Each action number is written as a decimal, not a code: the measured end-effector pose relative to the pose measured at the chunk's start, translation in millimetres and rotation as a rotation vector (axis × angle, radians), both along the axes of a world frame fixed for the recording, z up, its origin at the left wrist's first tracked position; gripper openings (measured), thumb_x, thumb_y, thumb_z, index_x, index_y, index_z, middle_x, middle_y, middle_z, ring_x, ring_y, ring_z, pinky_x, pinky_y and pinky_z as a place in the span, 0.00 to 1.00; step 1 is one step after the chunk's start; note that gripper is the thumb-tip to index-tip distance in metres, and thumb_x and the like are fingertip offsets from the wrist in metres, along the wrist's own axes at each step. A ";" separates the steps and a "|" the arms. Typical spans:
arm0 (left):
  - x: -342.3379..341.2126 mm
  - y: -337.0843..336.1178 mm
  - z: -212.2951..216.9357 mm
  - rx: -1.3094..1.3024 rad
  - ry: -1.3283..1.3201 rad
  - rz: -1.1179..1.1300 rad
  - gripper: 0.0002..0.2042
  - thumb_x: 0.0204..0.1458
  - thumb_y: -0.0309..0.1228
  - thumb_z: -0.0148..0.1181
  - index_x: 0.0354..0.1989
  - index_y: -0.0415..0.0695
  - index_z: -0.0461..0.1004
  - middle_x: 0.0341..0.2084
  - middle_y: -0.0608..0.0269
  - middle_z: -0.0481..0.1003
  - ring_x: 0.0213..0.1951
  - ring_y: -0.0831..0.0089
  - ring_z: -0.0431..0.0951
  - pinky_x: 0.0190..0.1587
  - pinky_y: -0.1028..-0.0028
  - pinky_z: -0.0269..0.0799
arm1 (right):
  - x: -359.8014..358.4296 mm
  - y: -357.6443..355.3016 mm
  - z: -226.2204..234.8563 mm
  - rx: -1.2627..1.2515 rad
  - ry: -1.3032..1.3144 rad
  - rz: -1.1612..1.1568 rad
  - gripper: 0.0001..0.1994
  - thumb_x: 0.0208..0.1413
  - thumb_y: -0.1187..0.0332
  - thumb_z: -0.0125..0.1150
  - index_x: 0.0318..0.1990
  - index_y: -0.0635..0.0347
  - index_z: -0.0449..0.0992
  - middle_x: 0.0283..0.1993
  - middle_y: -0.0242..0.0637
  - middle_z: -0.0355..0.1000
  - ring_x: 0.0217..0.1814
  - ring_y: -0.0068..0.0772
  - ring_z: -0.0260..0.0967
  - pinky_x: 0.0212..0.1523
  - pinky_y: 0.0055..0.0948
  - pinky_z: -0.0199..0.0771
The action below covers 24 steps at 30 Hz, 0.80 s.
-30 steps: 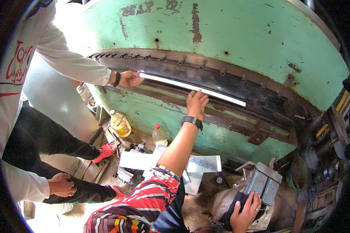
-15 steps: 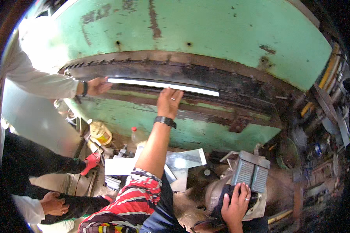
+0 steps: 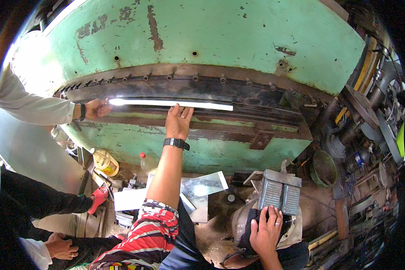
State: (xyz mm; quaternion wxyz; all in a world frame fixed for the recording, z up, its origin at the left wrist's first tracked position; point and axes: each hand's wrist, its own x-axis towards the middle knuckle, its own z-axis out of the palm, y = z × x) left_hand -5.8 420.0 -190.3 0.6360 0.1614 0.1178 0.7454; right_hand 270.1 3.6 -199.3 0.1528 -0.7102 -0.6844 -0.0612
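Reaching up toward twelve o'clock, your left hand (image 3: 179,120) lies palm-down with its fingers extended and close together, the fingertips touching the near edge of the long, narrow, bright sheet-metal strip (image 3: 171,104); it grips nothing. That strip sits lengthwise in the slot of the worn green steel press machine (image 3: 211,40), between the dark upper tool row and the lower bed. At nine o'clock from your left hand, a co-worker's hand (image 3: 94,109) in a pale sleeve holds the strip's left end. Your right hand (image 3: 267,231), at five o'clock, rests with fingers spread and slightly curled on a dark cloth (image 3: 249,225), just below the grey ribbed metal foot-pedal box (image 3: 281,194). Loose flat sheet-metal offcuts (image 3: 202,185) lie on the floor at six o'clock from the strip.
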 end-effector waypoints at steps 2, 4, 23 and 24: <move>-2.3 0.4 -1.6 -0.014 0.004 -0.034 0.21 0.69 0.28 0.58 0.64 0.38 0.56 0.63 0.44 0.64 0.66 0.46 0.69 0.73 0.45 0.66 | -0.2 0.2 0.5 -0.003 0.000 -0.003 0.32 0.61 0.63 0.64 0.67 0.78 0.67 0.70 0.63 0.62 0.74 0.66 0.56 0.78 0.61 0.49; 1.7 -2.0 -0.5 -0.034 0.032 0.000 0.27 0.68 0.30 0.59 0.69 0.36 0.56 0.69 0.45 0.58 0.70 0.45 0.62 0.73 0.45 0.66 | -0.9 0.1 1.7 -0.003 -0.009 -0.003 0.32 0.61 0.62 0.63 0.67 0.78 0.67 0.70 0.63 0.62 0.74 0.66 0.56 0.79 0.61 0.49; -5.9 4.8 19.1 0.126 -0.001 -0.001 0.35 0.69 0.27 0.57 0.77 0.36 0.42 0.62 0.41 0.61 0.66 0.44 0.66 0.73 0.45 0.68 | -1.7 1.8 0.8 0.007 -0.037 0.009 0.30 0.63 0.59 0.62 0.66 0.76 0.69 0.70 0.63 0.63 0.74 0.69 0.58 0.78 0.67 0.49; 2.9 -0.8 30.3 0.139 -0.013 -0.029 0.36 0.69 0.27 0.57 0.77 0.35 0.42 0.62 0.40 0.61 0.67 0.44 0.66 0.73 0.45 0.68 | -0.1 0.7 0.3 0.003 -0.040 -0.006 0.30 0.63 0.59 0.61 0.65 0.76 0.69 0.70 0.63 0.63 0.74 0.69 0.58 0.78 0.67 0.49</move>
